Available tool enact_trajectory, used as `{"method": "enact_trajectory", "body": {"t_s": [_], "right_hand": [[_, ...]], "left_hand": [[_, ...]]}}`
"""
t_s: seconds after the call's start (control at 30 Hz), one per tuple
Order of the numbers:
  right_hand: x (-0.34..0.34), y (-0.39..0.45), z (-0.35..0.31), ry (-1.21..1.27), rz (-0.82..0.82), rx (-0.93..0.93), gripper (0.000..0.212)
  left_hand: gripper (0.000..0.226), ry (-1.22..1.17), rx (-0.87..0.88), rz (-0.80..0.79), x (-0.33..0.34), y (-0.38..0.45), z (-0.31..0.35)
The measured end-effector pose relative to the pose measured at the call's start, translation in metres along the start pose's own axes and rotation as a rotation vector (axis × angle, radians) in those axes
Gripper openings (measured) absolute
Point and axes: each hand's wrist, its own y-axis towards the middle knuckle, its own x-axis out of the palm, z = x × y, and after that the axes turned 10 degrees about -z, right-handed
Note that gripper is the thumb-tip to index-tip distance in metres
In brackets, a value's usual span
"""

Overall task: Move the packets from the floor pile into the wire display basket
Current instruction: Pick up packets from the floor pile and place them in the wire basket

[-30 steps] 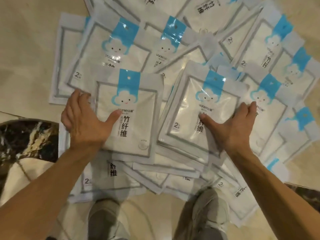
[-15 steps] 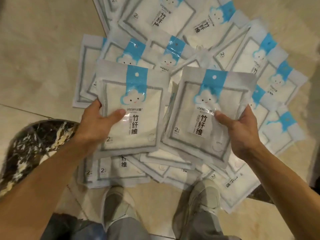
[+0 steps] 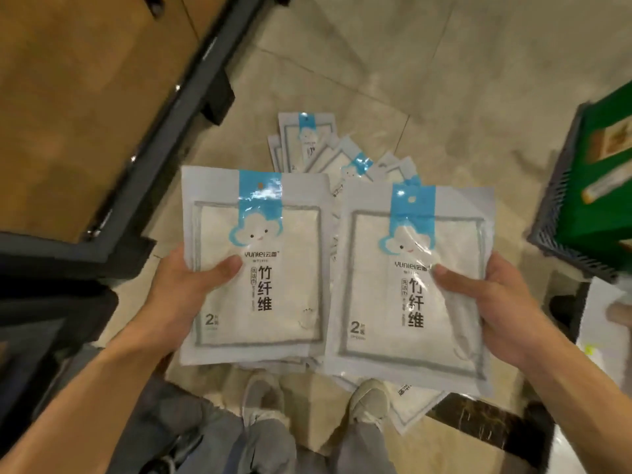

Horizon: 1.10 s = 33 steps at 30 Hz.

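Observation:
My left hand (image 3: pixel 186 285) grips a stack of white packets (image 3: pixel 273 295) with blue cloud labels, thumb on the front. My right hand (image 3: pixel 496 299) grips a second stack of the same packets (image 3: pixel 386 302) by its right edge. Both stacks are held up flat, well above the floor. The floor pile of packets (image 3: pixel 318 145) lies beyond and beneath them, mostly hidden by the held stacks. A dark wire basket (image 3: pixel 561 206) holding green boxes is at the right edge, right of my right hand.
A dark-framed wooden shelf unit (image 3: pixel 102 131) runs along the left side. My two shoes (image 3: pixel 263 395) stand on the beige tiled floor below the packets. A black marble floor strip (image 3: pixel 485 422) lies at lower right. A white object sits at the far right edge.
Both hands have lifted their packet stacks high off the floor pile. The view has risen and pulled back, bringing the shelf unit and the wire basket into sight.

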Motion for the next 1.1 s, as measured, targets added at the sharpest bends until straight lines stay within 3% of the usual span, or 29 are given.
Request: {"method": "enact_trajectory", "body": {"t_s": [0.17,0.27,0.47,0.57,0.63,0.9,1.0,1.1], "right_hand": [[0.046,-0.086,-0.137,-0.05,-0.055,-0.08,0.058],[0.078,-0.136,-0.201,-0.055,-0.107,-0.131,0.049],[0.159,-0.244,-0.296,-0.11,-0.231,-0.18,0.043],[0.198,-0.295,-0.332,-0.125,-0.284,-0.217,0.04],[0.22,-0.326,-0.351,-0.156,-0.323,-0.249,0.036],[0.301,-0.407,-0.376,-0.242,-0.604,-0.298,0.045],[0.317,-0.426,-0.38,-0.291,-0.726,-0.335,0.046],[0.327,-0.444,-0.382,-0.373,-0.839,-0.367,0.043]], "left_hand": [[0.041,-0.099,0.074,0.059,-0.012,-0.098,0.116],[0.066,-0.072,0.111,0.088,-0.031,-0.163,0.176],[0.039,-0.056,0.246,0.227,-0.065,-0.307,0.271],[0.058,-0.091,0.324,0.263,-0.09,-0.382,0.3],[0.081,-0.119,0.367,0.316,-0.107,-0.43,0.312],[0.064,-0.218,0.498,0.513,-0.116,-0.583,0.309],[0.092,-0.26,0.537,0.633,-0.1,-0.63,0.292],[0.1,-0.308,0.567,0.731,-0.081,-0.675,0.265]]}}
